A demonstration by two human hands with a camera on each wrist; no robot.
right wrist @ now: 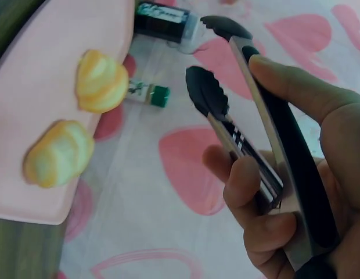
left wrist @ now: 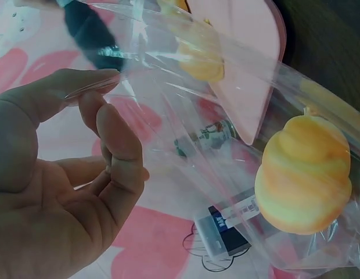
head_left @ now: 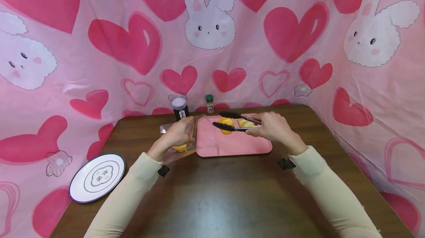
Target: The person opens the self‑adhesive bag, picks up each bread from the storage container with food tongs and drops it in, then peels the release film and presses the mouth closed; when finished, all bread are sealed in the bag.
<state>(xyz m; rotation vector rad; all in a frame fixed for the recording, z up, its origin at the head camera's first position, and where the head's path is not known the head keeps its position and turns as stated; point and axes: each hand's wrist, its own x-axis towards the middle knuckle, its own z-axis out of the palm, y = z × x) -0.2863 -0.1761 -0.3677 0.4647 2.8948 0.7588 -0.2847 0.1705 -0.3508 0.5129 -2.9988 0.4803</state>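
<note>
My left hand (head_left: 179, 133) pinches the edge of a clear plastic bag (left wrist: 162, 75) between thumb and forefinger. Inside the bag lies one golden bread roll (left wrist: 305, 174). In my right hand (head_left: 273, 127) are black-tipped tongs (right wrist: 279, 139), gripped around both arms, with the tips spread apart and nothing between them. From the head view the tongs are above a pink tray (head_left: 232, 147), left of my right hand. Two more bread rolls rest on that tray: one roll (right wrist: 101, 81) toward the back bottles and another roll (right wrist: 59, 154) beside it.
Behind the bag stands a dark-labelled jar (head_left: 180, 109) with a pale lid. A small green-capped shaker (head_left: 210, 104) is at the tray's back edge. A white plate (head_left: 97, 177) with a dark rim lies at the table's left edge. Patterned pink cloth (head_left: 209, 64) encloses the table.
</note>
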